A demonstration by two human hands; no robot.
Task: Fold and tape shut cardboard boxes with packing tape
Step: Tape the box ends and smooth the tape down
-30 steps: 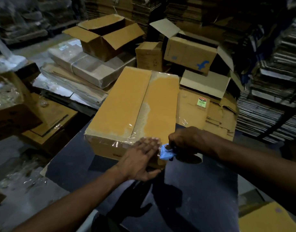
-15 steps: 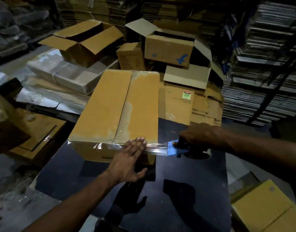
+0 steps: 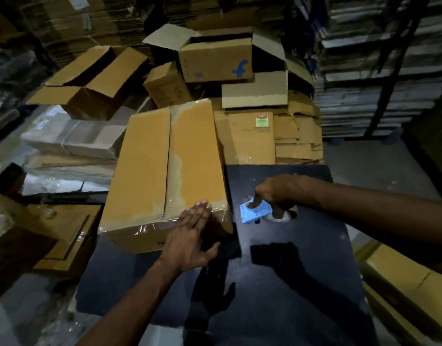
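Our right grip (image 3: 270,196) curls around the blue tape dispenser (image 3: 252,212), held right of centre above the dark worktop (image 3: 302,283), just beside the box. Our left grip (image 3: 190,236) lies flat, fingers straight, pressing clear tape onto the near edge of the closed box (image 3: 165,166) at frame centre. We judge its top seam and near end taped; the far end we cannot see. Open boxes (image 3: 215,58) wait in the upper frame, flattened cardboard (image 3: 277,136) crowds behind, and another box (image 3: 402,283) sits at lower right.
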